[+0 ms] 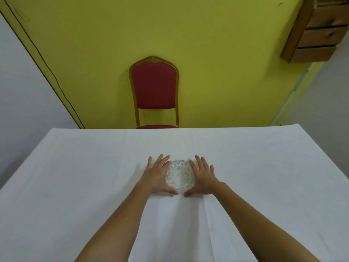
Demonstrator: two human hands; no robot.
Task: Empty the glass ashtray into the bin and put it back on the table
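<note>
A round, clear glass ashtray point(180, 176) with a scalloped rim stands on the white tablecloth point(75, 176) near the middle of the table. My left hand point(157, 174) lies flat against its left side, fingers spread and pointing away from me. On the other side, my right hand point(203, 175) mirrors it. Both thumbs curve in under the near rim and almost meet. The hands frame the ashtray; it rests on the cloth. A few tiny dark specks show in its bowl. No bin is in view.
A red padded chair point(154, 87) with a gold frame stands behind the table's far edge, against a yellow-green wall. A wooden cabinet point(317, 33) hangs at the upper right. A black cable point(47, 67) runs down the wall at the left.
</note>
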